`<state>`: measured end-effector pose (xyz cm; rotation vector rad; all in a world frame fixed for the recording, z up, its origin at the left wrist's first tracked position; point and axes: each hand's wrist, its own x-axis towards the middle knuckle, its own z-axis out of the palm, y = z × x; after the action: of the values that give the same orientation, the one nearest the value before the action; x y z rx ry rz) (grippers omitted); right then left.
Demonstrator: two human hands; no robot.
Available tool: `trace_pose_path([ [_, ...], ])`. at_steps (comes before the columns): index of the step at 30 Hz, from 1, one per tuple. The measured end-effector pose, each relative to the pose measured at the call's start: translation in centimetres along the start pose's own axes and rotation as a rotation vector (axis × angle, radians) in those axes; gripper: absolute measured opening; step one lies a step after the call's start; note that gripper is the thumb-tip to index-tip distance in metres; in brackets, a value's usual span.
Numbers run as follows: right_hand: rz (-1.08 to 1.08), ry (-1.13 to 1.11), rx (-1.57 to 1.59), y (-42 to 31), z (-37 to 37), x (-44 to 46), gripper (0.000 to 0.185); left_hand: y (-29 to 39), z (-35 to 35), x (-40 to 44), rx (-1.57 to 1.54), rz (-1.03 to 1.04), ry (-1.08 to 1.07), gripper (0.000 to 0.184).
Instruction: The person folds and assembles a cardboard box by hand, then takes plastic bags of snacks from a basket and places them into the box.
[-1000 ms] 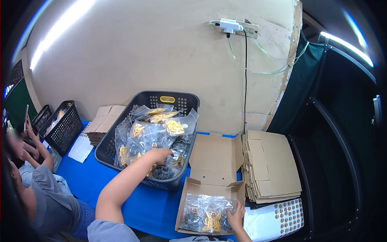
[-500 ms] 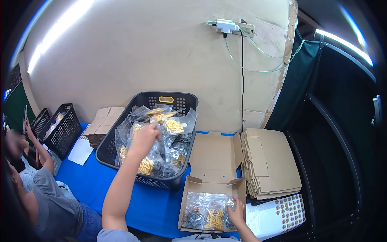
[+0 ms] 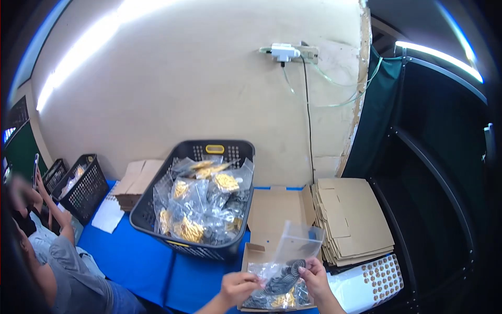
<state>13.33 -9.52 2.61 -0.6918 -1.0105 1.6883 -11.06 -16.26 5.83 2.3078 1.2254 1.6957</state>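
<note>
A clear zip bag of dark grey coil-shaped pieces [image 3: 282,280] is held up over the open cardboard box [image 3: 277,209]. My right hand [image 3: 315,282] grips the bag's right side, thumb in front. At the lower left edge, the closed fingers of my left hand [image 3: 240,288] pinch the same bag. Beneath it in the box lie clear bags with yellow pieces [image 3: 285,301] and dark grey pieces, partly hidden by the held bag and my hands.
A black basket [image 3: 209,254] full of bagged yellow and grey pieces stands on the blue table. Flattened cardboard boxes [image 3: 358,217] are stacked at right, beside a sticker sheet [image 3: 381,277]. More cardboard [image 3: 137,180] and another basket [image 3: 86,193] are at left, near a person [image 3: 68,261] holding a phone.
My left hand has come from the basket to the box, where a bag of dark grey pieces is now between both hands. My right hand has lifted off the bags in the box.
</note>
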Motion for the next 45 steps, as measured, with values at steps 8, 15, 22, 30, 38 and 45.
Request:
trace_pose_path([
  [8, -0.072, 0.278, -0.572, -3.0, 3.5, -2.2, 0.025, 0.4, 1.7, -2.8, -0.439, -0.732, -0.171, 0.045],
  [15, -0.494, -0.143, -0.702, -0.5, 7.0, -2.9, 0.030, 3.2, 5.5, -2.9, -0.683, -0.931, 0.173, 0.060],
  [22, -0.224, -0.001, -0.568, -0.7, 5.5, -2.0, 0.065, 3.3, 4.5, -3.1, -0.679, -1.005, 0.142, 0.025],
  [30, 0.341, -0.016, -0.178, 1.3, 2.5, -1.8, 0.025, 2.7, 5.3, -3.7, -0.849, -0.975, 0.156, 0.025],
  [38, 0.203, -0.101, -0.338, 1.6, 2.8, -2.3, 0.027, 1.8, 5.9, -4.6, -0.849, -0.903, 0.100, 0.030],
  [45, 0.198, -0.122, -0.310, 1.6, 2.1, -2.7, 0.022, 4.0, 4.3, -3.1, -0.784, -0.927, -0.122, 0.023],
])
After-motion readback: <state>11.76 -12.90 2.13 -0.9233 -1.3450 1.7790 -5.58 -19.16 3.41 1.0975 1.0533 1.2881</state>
